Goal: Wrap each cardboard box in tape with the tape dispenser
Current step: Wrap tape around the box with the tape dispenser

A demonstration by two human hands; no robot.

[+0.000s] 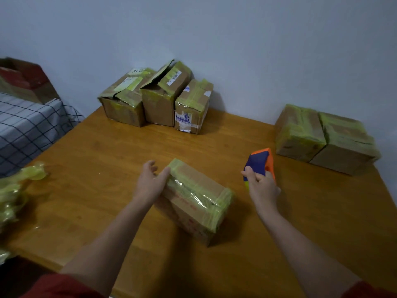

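A cardboard box point(196, 201) banded with yellowish tape lies at the middle of the wooden table point(107, 160). My left hand point(150, 181) rests against its left end, thumb on the top edge and fingers straight. To the right of the box, my right hand point(261, 186) grips an orange and dark blue tape dispenser point(263, 161), held just above the table and apart from the box.
Three boxes point(156, 97) with torn, loose tape stand against the back wall. Two tightly taped boxes point(324, 138) sit at the right edge. A heap of crumpled used tape point(15, 194) lies at the left edge. A bed with a checked sheet point(28, 127) adjoins the table's left.
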